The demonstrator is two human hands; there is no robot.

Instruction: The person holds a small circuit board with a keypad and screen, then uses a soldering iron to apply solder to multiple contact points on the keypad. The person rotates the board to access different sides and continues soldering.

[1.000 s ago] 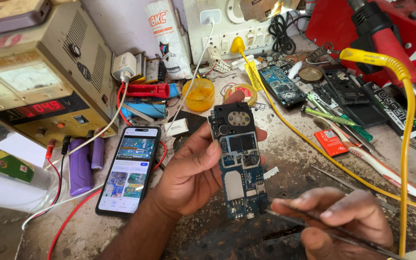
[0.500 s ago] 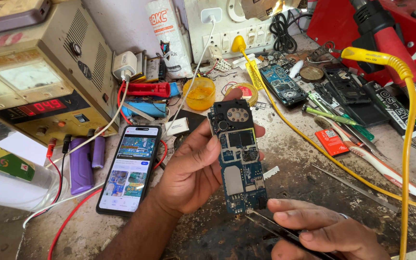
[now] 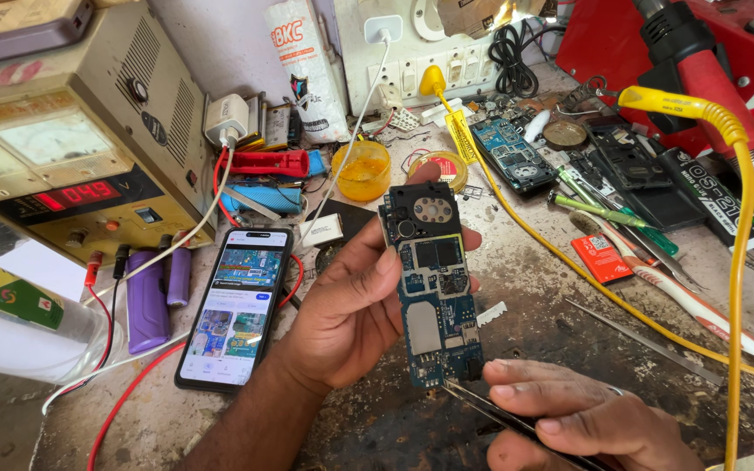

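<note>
In the middle of the frame our left hand (image 3: 351, 323) holds a blue phone board (image 3: 434, 283) upright, its grip closed around the board. At the bottom right, our right hand (image 3: 586, 419) pinches thin tweezers (image 3: 499, 414), their tip touching the board's bottom edge. A lit phone (image 3: 233, 305) lies on the desk (image 3: 569, 340) to the left.

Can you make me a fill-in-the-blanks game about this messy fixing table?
1. The left hand holds up a blue ____ board.
2. The right hand pinches metal ____ whose tips touch the board's bottom edge.
3. The smartphone lies flat with its screen switched ____.
4. The power supply shows glowing ____ digits.

Missing words: circuit; tweezers; on; red
</note>
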